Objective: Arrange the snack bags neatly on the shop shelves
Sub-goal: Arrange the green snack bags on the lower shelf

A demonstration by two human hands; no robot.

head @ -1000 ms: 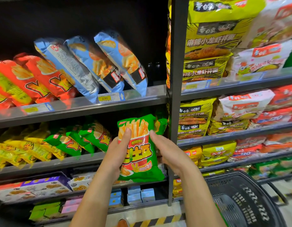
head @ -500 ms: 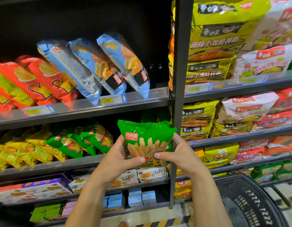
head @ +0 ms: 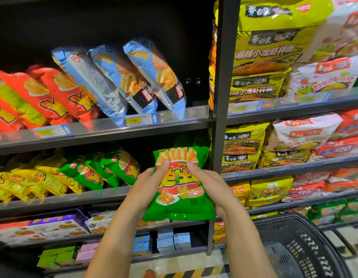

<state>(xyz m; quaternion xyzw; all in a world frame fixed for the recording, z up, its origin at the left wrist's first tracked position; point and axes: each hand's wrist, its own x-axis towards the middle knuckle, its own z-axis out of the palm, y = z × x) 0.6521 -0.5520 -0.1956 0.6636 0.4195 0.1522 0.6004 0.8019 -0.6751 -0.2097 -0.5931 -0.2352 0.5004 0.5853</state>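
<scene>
A green snack bag (head: 181, 199) printed with fries stands upright, its front to me, before the right end of the second shelf (head: 105, 195). My left hand (head: 149, 187) grips its left edge, thumb on the front. My right hand (head: 211, 185) grips the right edge the same way. More green bags (head: 114, 169) lean leftward on that shelf, with yellow bags (head: 33, 181) further left. Blue bags (head: 134, 81) and red bags (head: 43, 97) lean on the shelf above.
A dark upright post (head: 224, 87) divides the snack bay from noodle packs (head: 264, 57) on the right. Boxed biscuits (head: 53, 227) fill lower shelves. A black shopping basket (head: 298, 247) sits at the lower right, near my right forearm.
The green bag was tipped forward and held low half a second ago; now it stands upright again with its front facing me, and both hands have shifted to its sides.
</scene>
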